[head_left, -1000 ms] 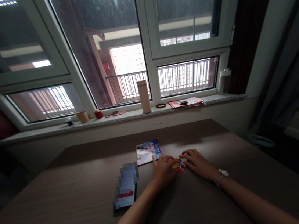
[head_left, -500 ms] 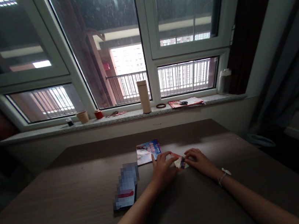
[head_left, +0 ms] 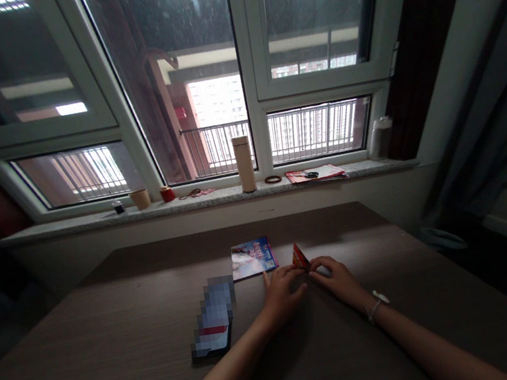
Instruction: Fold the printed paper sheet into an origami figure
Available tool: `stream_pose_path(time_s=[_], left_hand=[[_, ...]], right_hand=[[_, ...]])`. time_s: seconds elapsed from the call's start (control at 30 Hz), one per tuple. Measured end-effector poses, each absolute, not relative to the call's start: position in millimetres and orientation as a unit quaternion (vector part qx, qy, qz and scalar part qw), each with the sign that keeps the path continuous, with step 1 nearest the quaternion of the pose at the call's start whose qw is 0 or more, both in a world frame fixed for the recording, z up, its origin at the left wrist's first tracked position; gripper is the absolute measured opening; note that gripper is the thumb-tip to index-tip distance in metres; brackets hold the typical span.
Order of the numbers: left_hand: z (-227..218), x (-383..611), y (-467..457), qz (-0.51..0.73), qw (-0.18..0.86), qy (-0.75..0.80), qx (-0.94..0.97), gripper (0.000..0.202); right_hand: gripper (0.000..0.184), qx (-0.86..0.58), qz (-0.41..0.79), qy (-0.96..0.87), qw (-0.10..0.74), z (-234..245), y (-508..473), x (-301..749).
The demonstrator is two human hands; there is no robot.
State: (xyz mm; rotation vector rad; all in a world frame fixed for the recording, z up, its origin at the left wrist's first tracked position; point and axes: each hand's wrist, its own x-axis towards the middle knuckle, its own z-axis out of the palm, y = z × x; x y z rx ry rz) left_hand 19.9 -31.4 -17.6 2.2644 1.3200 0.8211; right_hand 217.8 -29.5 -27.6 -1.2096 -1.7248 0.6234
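A small red folded piece of paper [head_left: 299, 257] stands up in a pointed, triangular shape between my hands, above the dark wooden table. My right hand [head_left: 339, 278] pinches its lower right corner between thumb and fingers. On the other side, my left hand [head_left: 283, 291] has curled fingers at the paper's lower left edge, with the thumb lower and nearer to me. Fingers hide the paper's bottom part. Just left of my left fingers lies a blue and pink printed booklet [head_left: 251, 258].
A phone [head_left: 212, 318] with a blurred screen lies left of my left forearm. Along the windowsill stand a paper cup [head_left: 140, 198], a red spool-like item [head_left: 167, 194], a beige flask [head_left: 245, 165], a bracelet [head_left: 273, 179], red-edged papers with scissors [head_left: 312, 175], and a clear bottle [head_left: 381, 138].
The paper lay low, showing white and coloured areas; now it is raised and tilted, with a red face showing. My left hand moved slightly right and down, uncovering more of the booklet.
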Motion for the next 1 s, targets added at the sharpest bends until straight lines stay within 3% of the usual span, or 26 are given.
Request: stream_pose_path(time_s=[0.4,0.57,1.0], left_hand=[[-18,22,-29,0.328,0.257,0.469,0.779,0.027],[-18,23,-27,0.346,0.263,0.468,0.77,0.027],[-17,23,-27,0.344,0.259,0.47,0.77,0.026]], right_hand=[[0.012,-0.459,0.304,-0.675,0.491,-25,-33,207],[0.036,-0.447,0.372,-0.626,0.519,-32,-27,206],[0.037,-0.461,0.384,-0.646,0.473,-22,-31,205]])
